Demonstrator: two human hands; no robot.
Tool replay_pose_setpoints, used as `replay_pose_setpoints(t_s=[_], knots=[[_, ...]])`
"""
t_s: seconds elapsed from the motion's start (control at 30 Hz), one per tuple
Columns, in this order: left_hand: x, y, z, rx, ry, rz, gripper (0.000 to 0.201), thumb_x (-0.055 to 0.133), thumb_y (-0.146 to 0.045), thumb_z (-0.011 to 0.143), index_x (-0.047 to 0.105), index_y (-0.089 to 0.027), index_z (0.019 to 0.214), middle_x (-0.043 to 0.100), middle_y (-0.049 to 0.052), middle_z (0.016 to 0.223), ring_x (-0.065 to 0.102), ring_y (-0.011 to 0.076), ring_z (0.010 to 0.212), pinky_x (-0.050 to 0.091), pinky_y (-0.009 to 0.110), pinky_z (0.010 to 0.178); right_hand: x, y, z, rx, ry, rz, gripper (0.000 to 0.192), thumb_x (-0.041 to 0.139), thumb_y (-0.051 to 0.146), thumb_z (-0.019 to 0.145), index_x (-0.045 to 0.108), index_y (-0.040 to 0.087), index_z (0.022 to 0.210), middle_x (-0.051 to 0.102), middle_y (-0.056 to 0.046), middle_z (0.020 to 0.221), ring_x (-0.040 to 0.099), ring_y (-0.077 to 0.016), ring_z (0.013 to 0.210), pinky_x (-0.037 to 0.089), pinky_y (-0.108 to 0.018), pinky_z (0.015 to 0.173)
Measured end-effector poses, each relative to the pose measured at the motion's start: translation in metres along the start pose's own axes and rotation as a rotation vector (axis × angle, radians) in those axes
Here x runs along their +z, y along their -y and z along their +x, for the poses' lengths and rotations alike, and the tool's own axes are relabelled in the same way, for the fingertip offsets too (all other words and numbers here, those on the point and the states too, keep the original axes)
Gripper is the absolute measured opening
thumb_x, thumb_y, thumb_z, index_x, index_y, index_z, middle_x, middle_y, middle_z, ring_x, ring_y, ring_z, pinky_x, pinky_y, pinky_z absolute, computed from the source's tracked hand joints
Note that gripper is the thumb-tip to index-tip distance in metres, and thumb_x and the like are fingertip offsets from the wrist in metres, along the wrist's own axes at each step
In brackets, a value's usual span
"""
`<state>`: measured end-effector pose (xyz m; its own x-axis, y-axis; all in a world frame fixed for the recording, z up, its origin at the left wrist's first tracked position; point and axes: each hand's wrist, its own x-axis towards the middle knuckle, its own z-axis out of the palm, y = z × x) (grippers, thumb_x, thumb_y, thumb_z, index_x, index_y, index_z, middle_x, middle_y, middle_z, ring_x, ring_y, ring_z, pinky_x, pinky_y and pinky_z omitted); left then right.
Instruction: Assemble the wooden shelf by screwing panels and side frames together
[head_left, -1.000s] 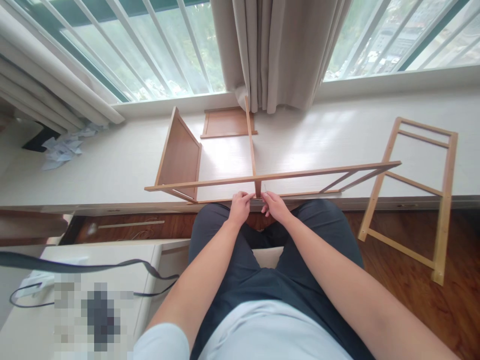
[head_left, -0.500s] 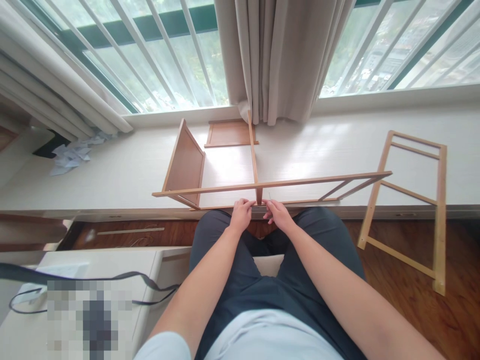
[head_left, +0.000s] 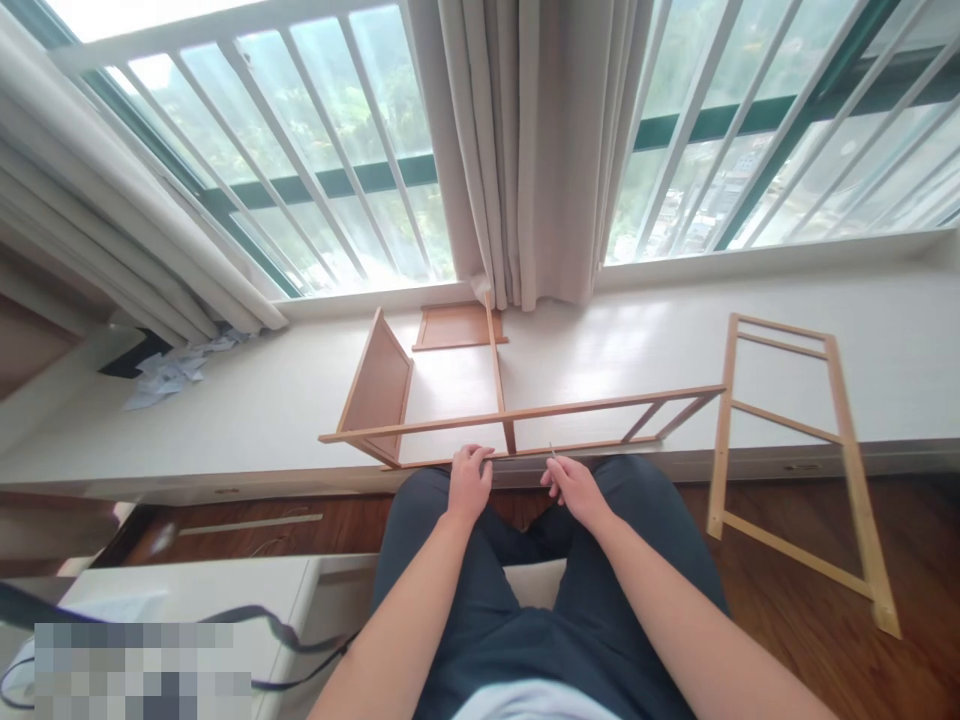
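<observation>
A wooden frame [head_left: 577,408] with long rails stands along the front edge of the white ledge, a panel [head_left: 379,390] upright at its left end and a crosspiece [head_left: 495,360] running back toward the curtain. My left hand [head_left: 470,482] is at the lower front rail, left of the middle joint, with its fingers apart and loosely bent; whether they touch the rail I cannot tell. Right of that joint, my right hand [head_left: 574,488] pinches a thin metal rod [head_left: 551,451] that points upward, apart from the frame.
A loose wooden panel [head_left: 459,327] lies at the back of the ledge [head_left: 600,345]. A ladder-like wooden frame [head_left: 847,450] leans against the ledge on the right. Crumpled papers [head_left: 169,375] lie at the left. A white cabinet [head_left: 300,575] with a dark strap [head_left: 262,615] stands at lower left.
Both hands have drawn away from the middle joint, the left to the left and the right to the right, with the thin rod still in it. The view has tilted upward.
</observation>
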<state>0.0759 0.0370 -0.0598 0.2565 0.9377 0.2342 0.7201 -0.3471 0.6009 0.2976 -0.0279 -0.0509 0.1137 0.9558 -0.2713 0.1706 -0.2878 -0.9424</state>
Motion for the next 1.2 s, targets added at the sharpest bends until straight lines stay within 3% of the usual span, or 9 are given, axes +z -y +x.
replay_pose_setpoints(t_s=[0.23, 0.43, 0.57, 0.77, 1.2], knots=[[-0.009, -0.008, -0.002, -0.014, -0.010, -0.063, 0.023, 0.052, -0.017, 0.090, 0.068, -0.022, 0.106, 0.060, 0.007, 0.104, 0.055, 0.0237, 0.105, 0.043, 0.043, 0.100, 0.015, 0.021, -0.025, -0.173, 0.056, -0.157, 0.065, 0.036, 0.057, 0.098, 0.053, 0.018, 0.048, 0.056, -0.002, 0.047, 0.053, -0.0119, 0.048, 0.039, -0.022, 0.057], [-0.006, -0.005, -0.001, -0.023, 0.043, -0.137, 0.023, 0.050, -0.017, 0.090, 0.068, -0.022, 0.104, 0.063, 0.006, 0.103, 0.057, 0.0231, 0.106, 0.044, 0.043, 0.100, 0.020, 0.065, -0.029, -0.390, -0.122, -0.421, 0.063, 0.041, 0.052, 0.097, 0.043, 0.017, 0.044, 0.041, 0.002, 0.044, 0.034, -0.0094, 0.045, 0.020, -0.027, 0.052], [-0.002, 0.001, 0.001, -0.057, 0.060, -0.202, 0.020, 0.051, -0.018, 0.090, 0.069, -0.020, 0.099, 0.064, 0.006, 0.099, 0.059, 0.0221, 0.100, 0.046, 0.041, 0.096, 0.028, 0.100, -0.024, -0.471, -0.182, -0.556, 0.059, 0.042, 0.044, 0.098, 0.045, 0.017, 0.045, 0.043, 0.001, 0.045, 0.031, -0.0099, 0.046, 0.017, -0.029, 0.053], [0.000, 0.004, 0.005, -0.106, 0.052, -0.272, 0.019, 0.050, -0.018, 0.089, 0.069, -0.019, 0.093, 0.065, 0.006, 0.094, 0.061, 0.0206, 0.094, 0.048, 0.038, 0.092, 0.039, 0.126, -0.014, -0.449, -0.237, -0.756, 0.054, 0.045, 0.038, 0.097, 0.057, 0.019, 0.049, 0.056, -0.003, 0.049, 0.039, -0.0115, 0.047, 0.018, -0.029, 0.054], [0.002, 0.002, 0.008, -0.003, 0.134, -0.447, 0.031, 0.053, -0.018, 0.089, 0.062, -0.020, 0.118, 0.066, 0.005, 0.111, 0.060, 0.0176, 0.094, 0.047, 0.037, 0.096, 0.043, 0.129, -0.013, -0.405, -0.243, -0.845, 0.054, 0.043, 0.039, 0.099, 0.061, 0.019, 0.052, 0.060, -0.004, 0.053, 0.046, -0.0129, 0.050, 0.019, -0.030, 0.055]])
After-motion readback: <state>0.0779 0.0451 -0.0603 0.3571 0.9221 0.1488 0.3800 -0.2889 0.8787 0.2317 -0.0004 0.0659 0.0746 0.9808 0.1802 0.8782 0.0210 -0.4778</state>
